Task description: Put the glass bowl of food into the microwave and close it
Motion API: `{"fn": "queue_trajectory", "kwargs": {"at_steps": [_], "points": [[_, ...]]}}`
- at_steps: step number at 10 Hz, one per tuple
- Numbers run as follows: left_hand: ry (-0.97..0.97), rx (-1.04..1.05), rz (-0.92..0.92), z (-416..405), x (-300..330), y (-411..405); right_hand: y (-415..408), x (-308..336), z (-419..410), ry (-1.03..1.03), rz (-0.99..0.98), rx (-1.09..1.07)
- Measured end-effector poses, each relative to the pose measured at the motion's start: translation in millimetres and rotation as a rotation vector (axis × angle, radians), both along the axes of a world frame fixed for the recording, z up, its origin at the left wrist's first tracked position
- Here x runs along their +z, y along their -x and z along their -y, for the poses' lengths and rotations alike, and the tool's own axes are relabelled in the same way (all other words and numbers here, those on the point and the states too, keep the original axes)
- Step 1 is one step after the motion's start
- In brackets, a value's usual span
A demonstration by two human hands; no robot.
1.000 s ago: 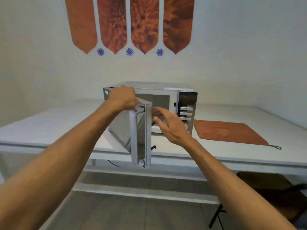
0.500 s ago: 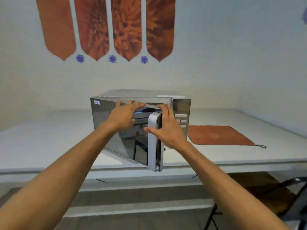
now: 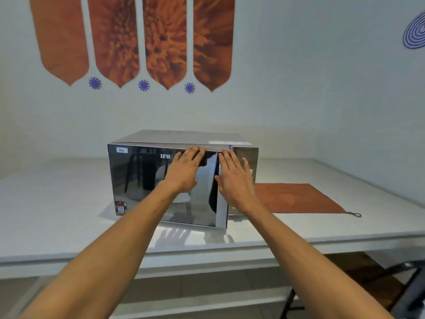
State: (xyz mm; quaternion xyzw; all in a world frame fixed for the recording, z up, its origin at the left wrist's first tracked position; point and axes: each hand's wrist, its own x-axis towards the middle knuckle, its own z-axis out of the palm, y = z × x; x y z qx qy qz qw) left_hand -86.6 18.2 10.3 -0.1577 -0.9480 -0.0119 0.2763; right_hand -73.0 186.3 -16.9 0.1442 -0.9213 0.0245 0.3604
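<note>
Orange cloth on white table

One microwave, at the desk's middle. One orange cloth, toward the desk's right edge. Two hands: left, right. On the wall: four orange pointed panels; three purple star marks; one blue spiral mark.

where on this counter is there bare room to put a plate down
Bare white counter spreads left of the microwave, and a narrower strip lies in front of it. Right of it the orange cloth covers most of the room. The left hand and right hand crowd the door.
</note>
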Motion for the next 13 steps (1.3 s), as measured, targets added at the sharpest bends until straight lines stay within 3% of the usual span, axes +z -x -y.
{"fn": "queue_trajectory", "kwargs": {"at_steps": [8, 13], "points": [[-0.015, 0.087, 0.014, -11, -6, 56, 66, 2, -5, 0.013, 0.04, -0.027], [-0.027, 0.083, 0.017, -13, -9, 54, 65, 1, -7, 0.091, 0.074, 0.041]]}}
